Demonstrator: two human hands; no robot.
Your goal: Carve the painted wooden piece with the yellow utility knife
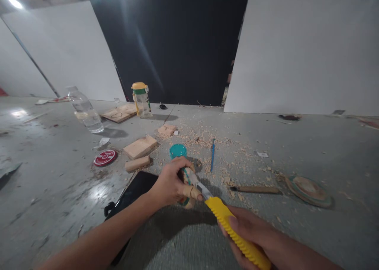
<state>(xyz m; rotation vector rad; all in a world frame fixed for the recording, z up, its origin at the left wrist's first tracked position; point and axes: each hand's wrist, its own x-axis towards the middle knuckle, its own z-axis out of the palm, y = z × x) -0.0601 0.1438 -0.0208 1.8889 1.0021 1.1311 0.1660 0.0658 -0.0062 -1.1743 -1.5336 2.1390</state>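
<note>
My left hand (pixel 174 180) is closed around a small carved wooden piece (pixel 187 176) with teal and pale patches; my fingers hide most of it. A bandage-like wrap covers one finger. In my right hand (pixel 250 232) is a yellow utility knife (pixel 233 228), its blade (pixel 204 190) reaching up and left to the wooden piece. Just beyond my left hand stands a teal-topped container (pixel 178 150). A thin blue brush or stick (pixel 212 155) lies past the knife. To the right rests a wooden-handled tool (pixel 256 189).
Wood shavings (pixel 204 137) litter the floor. Around lie wood blocks (pixel 140 147), a red lid (pixel 105 158), a black flat case (pixel 139 189) and a round painted disc (pixel 308 190). A clear bottle (pixel 85 110) and a yellow-lidded bottle (pixel 142 100) stand farther back.
</note>
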